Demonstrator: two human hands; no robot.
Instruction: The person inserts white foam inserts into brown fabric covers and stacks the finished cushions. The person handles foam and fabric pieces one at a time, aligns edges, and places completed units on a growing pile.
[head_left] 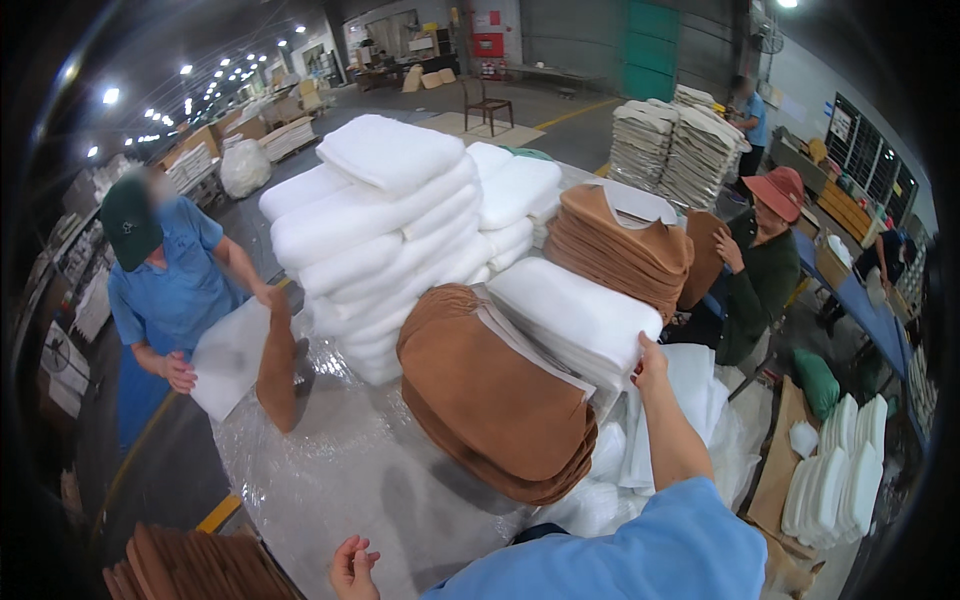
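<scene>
My right hand (652, 364) reaches forward and pinches the near right corner of the top white padding sheet (575, 305) on a low stack. My left hand (353, 570) hangs by the table's near edge, fingers loosely curled and apart, with nothing in them. Between my arms lies a pile of brown fabric covers (490, 400), curved at one end, with a white edge showing along its right side. Left of that pile, the plastic-covered table (370, 495) shows. Behind it rises a tall stack of thick white padding (375, 225).
On the left, a co-worker in blue (175, 270) holds a white sheet (225, 365) and a brown piece (277, 370). At the right, a person in a red hat (775, 200) handles brown fabric beside another brown pile (615, 250). More brown pieces (190, 565) stand at lower left.
</scene>
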